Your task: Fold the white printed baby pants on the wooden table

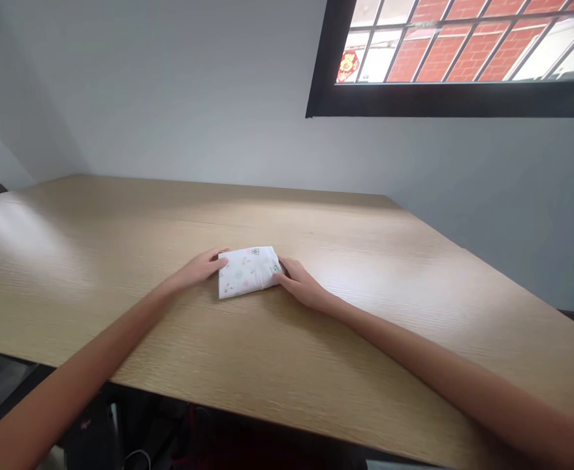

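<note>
A folded white cloth (245, 273) with small printed pictures is at the middle of the wooden table (311, 365). My left hand (199, 268) grips its left edge, thumb on top and the other fingers behind or beneath. At the right end, my right hand (302, 282) pinches the cloth between the thumb on the near face and fingers tucked at the far side. Parts of the fingers on both hands are hidden by the cloth. Whether its underside touches the tabletop I cannot tell.
A pale wall (193, 98) stands behind the table. At the upper right is a dark-framed window (453, 101) with bars. Below the table's front edge lie dark items and a white cable (138, 453), hard to make out.
</note>
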A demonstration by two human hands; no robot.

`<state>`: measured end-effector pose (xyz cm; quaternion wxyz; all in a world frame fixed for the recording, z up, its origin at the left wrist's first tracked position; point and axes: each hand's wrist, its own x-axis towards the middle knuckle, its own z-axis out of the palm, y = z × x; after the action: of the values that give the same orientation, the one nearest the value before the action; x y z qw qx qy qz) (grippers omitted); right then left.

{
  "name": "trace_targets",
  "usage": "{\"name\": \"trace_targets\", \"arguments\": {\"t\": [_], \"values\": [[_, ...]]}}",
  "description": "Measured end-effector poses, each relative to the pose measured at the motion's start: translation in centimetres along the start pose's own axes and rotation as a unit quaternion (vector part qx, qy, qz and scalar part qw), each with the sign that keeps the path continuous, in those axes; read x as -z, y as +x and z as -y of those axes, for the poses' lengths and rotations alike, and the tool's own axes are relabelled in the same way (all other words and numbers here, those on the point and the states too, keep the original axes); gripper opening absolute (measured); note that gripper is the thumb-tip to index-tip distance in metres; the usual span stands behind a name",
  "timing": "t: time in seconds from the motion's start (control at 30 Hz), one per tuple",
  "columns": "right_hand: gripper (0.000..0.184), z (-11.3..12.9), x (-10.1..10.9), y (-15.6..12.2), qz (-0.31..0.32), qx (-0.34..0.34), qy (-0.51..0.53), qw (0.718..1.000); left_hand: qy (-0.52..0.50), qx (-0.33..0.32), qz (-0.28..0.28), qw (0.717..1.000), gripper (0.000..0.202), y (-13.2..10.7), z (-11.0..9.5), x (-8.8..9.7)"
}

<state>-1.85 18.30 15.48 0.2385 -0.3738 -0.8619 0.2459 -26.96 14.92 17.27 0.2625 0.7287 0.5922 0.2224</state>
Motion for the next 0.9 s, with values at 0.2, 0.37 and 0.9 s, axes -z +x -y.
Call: {"name": "trace_targets", "arguments": {"t": [0.2,0.37,0.9], "values": [[0.047,1.1,-0.1,-1.5,-0.027,0.002,0.072,0.997,-0.099,0.085,-0.025,0.991,0.042,-4.2,-2.6,-1.8],[0.041,1.1,0.0,-1.9,0.018,0.062,0.045,0.997,-0.057,0.092,0.01,0.994,0.034,-11.3,-6.0,-5.1],[0.035,3.4,-2.1,-4.6,-0.02,0.059,-0.191,0.98,-0.029,-0.001,-0.01,1.0,0.041,-10.9,-6.2,-6.7]]}}
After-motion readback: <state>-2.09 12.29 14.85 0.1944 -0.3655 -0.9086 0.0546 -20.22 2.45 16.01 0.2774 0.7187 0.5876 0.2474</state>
